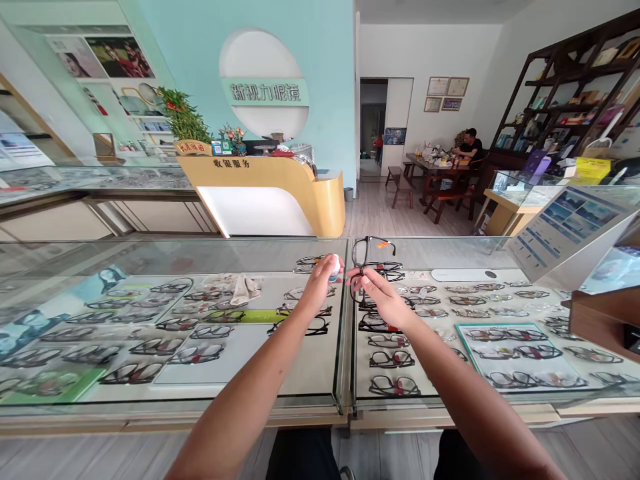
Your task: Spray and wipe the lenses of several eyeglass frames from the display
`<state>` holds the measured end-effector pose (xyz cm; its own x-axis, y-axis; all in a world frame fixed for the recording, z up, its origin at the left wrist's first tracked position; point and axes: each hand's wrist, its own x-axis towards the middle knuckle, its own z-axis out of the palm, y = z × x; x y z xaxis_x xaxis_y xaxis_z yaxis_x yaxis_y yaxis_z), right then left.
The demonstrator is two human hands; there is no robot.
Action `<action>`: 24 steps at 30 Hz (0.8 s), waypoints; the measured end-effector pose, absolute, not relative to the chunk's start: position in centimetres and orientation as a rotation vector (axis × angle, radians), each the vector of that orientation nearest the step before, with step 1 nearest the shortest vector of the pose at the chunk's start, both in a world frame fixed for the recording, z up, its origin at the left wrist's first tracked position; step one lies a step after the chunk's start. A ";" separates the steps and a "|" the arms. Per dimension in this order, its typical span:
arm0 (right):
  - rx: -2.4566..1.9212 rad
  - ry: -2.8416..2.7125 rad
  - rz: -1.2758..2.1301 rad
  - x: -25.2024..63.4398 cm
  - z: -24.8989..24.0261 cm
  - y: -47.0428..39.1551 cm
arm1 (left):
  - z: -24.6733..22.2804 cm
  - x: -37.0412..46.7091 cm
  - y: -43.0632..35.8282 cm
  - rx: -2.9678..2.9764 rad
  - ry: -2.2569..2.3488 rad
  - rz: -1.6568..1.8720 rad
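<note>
My left hand (323, 280) is closed around a small white bottle (335, 269) with a bluish label, held upright above the glass counter. Just to its right, my right hand (379, 288) pinches a pair of black-framed eyeglasses (361, 253) near the bridge. The glasses are turned on end, one lens above my fingers and the other below, partly hidden. An orange tag (384, 245) shows near the upper temple. Bottle and glasses are close but apart. A crumpled pale cloth (247, 289) lies on the counter left of my left hand.
The glass display counter (280, 395) spans the front, with rows of eyeglasses (392, 359) inside and a seam between its two sections. A slanted display board (565, 230) stands at right. Beyond are a cashier desk (300, 187) and a person (469, 147) seated at a table.
</note>
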<state>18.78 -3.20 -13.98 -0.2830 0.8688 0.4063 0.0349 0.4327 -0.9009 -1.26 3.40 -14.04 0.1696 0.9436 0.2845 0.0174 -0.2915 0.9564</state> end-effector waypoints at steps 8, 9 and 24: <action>-0.801 -1.435 1.010 19.4 -13.3 -2.7 | -13.9 -0.8 2.7 1.776 0.918 1.118; -0.797 -1.428 1.008 19.4 -13.3 -2.7 | -14.0 -0.7 2.6 1.805 0.907 1.102; -0.827 -1.375 0.999 20.0 -13.5 -2.4 | -15.8 -13.1 13.0 1.283 1.774 1.683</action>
<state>19.95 -2.38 -13.53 -0.0624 0.9202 0.3865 -0.0834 0.3811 -0.9208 -13.13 13.01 -15.80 -0.5124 0.8016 0.3081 0.3499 -0.1328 0.9273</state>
